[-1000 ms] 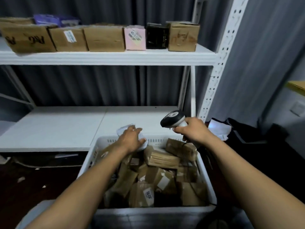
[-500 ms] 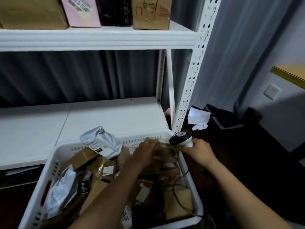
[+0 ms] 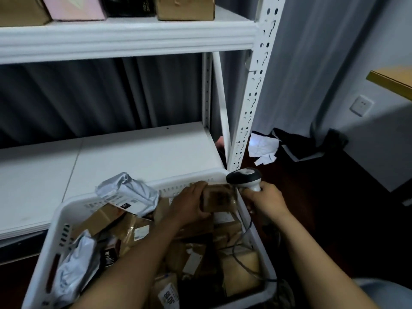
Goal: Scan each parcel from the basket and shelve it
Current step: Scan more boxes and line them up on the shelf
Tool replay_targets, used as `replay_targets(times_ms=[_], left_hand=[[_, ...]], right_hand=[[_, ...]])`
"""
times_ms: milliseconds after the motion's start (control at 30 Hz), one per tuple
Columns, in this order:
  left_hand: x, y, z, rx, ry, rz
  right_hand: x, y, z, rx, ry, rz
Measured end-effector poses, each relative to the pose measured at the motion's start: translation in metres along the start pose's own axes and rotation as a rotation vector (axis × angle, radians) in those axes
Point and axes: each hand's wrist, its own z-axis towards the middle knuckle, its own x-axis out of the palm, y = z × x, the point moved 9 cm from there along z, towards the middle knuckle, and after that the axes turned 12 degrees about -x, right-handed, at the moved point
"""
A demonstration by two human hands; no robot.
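- The left hand (image 3: 190, 205) grips a small brown parcel (image 3: 219, 198), with the fingers curled over its top edge.
- This parcel is held at the far right corner of the basket (image 3: 50, 233), above the other parcels.
- The right hand (image 3: 266, 200) is closed around the handle of the scanner (image 3: 244, 177). The dark head of the scanner is just above the parcel, at the basket's rim.
- A grey cable (image 3: 242, 253) runs from the scanner down into the basket.
- The white basket is full of brown parcels. One grey plastic bag (image 3: 128, 192) lies over its far rim, and a second grey bag (image 3: 73, 270) lies against its left wall.
- The lower shelf (image 3: 133, 152) is just behind the basket.
- The upper shelf (image 3: 124, 36) carries a pink box (image 3: 73, 7), a black box (image 3: 129, 5) and a brown box (image 3: 185, 7) side by side.
- Crumpled paper (image 3: 263, 148) lies on the dark floor, to the right of the shelf post (image 3: 252, 85).
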Motion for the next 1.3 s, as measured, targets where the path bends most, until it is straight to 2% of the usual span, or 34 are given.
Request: replay_targets(times_ms=[200,367,433,567,733,800,867,933,1033,1100,1200,1300], left_hand=[[-0.076,0.009,-0.066,-0.018,-0.148,-0.210],[-0.109,0.018,-0.124,-0.047,-0.181,-0.459],[-0.113,0.022,-0.143,-0.071,-0.159,-0.578],[-0.120,0.028,-0.173,-0.126,-0.149,-0.902],[-0.138,0.054,-0.188,-0.315,-0.440,-1.178],[-0.139,0.064,-0.190,-0.391,-0.508,-1.269],[-0.133,0.076,-0.188,-0.472,-0.484,-1.339],[-0.123,0.083,-0.184,-0.527,-0.384,-1.367],[-0.108,0.083,-0.179,-0.501,-0.155,-1.568],[-0.106,0.087,-0.183,-0.495,-0.089,-1.577],[-0.106,0.097,-0.189,-0.490,-0.074,-1.545],[-0.103,0.120,-0.193,-0.517,-0.199,-1.551]], right_hand=[[0.014,0.030,-0.020,-0.021,-0.082,0.369],[0.040,0.065,-0.042,0.013,0.026,0.747],[0.051,0.076,-0.051,0.003,0.061,0.809],[0.066,0.092,-0.068,-0.056,0.077,0.775],[0.092,0.106,-0.089,-0.091,0.169,0.750],[0.097,0.114,-0.094,-0.137,0.210,0.709],[0.100,0.119,-0.097,-0.169,0.230,0.662],[0.100,0.122,-0.099,-0.197,0.235,0.579],[0.099,0.125,-0.100,-0.217,0.261,0.462],[0.101,0.130,-0.101,-0.238,0.288,0.399],[0.113,0.135,-0.102,-0.245,0.354,0.372],[0.113,0.138,-0.098,-0.200,0.311,0.402]])
